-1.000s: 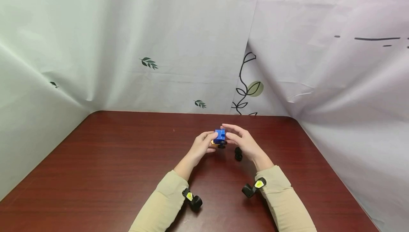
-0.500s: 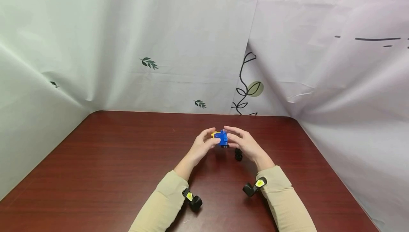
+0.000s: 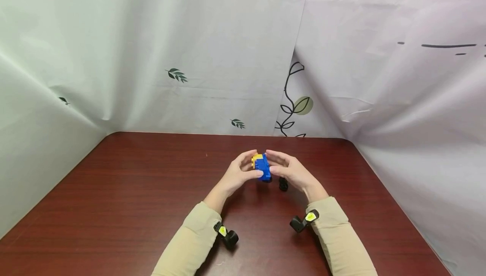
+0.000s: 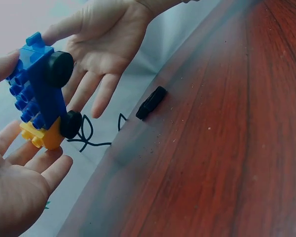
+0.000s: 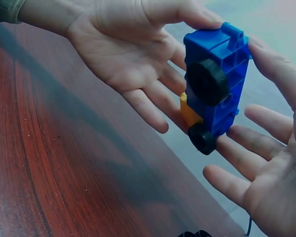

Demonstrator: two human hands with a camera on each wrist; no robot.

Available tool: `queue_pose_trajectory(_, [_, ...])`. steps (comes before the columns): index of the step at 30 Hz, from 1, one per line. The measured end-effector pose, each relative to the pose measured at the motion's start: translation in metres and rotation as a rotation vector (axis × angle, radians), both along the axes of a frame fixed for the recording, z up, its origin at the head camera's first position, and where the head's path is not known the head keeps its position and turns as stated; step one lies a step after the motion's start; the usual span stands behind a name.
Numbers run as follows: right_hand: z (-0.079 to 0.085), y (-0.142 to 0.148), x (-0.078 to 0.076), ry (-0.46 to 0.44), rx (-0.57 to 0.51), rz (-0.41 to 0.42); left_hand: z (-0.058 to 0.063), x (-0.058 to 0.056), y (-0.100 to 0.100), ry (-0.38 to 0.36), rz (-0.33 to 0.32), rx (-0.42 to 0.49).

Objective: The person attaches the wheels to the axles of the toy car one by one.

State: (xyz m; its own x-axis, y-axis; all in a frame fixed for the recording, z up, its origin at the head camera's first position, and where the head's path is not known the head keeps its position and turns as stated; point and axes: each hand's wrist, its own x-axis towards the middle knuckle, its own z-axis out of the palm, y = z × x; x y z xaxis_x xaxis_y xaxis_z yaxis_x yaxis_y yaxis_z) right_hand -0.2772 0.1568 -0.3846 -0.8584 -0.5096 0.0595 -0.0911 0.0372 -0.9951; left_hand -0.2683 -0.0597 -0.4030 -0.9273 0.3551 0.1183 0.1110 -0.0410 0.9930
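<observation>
A toy car of building blocks (image 3: 263, 168), blue with a yellow block at one end, is held above the table between both hands. My left hand (image 3: 236, 176) grips it from the left, thumb on the near blue end and fingers by the yellow end. From the right, my right hand (image 3: 295, 175) holds it too, its thumb against the near end and fingers at the far end. The blue studs face left. Black wheels (image 4: 59, 69) show on the car's side in the left wrist view, and its hollow blue underside (image 5: 232, 94) in the right wrist view.
A small black wheel piece (image 3: 283, 184) lies on the dark red wooden table (image 3: 159, 208), just beside the right hand. Behind the table hangs a pale printed cloth (image 3: 212, 48). Each sleeve carries a black wrist camera (image 3: 228, 236).
The car has been turned in the hands: its yellow end now points away and its studs face left. The left thumb has slid down to the near end. The wheel piece stays put.
</observation>
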Motion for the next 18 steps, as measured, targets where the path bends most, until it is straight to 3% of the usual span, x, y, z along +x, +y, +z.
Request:
queue_pose_trajectory(12, [-0.0091, 0.0061, -0.005, 0.0, 0.049, 0.032, -0.0021, -0.0009, -0.001, 0.013, -0.06, -0.034])
queue_pose_trajectory(18, [-0.0064, 0.0101, -0.0051, 0.059, 0.149, 0.011, -0.0055, -0.004, 0.0, 0.098, -0.055, -0.126])
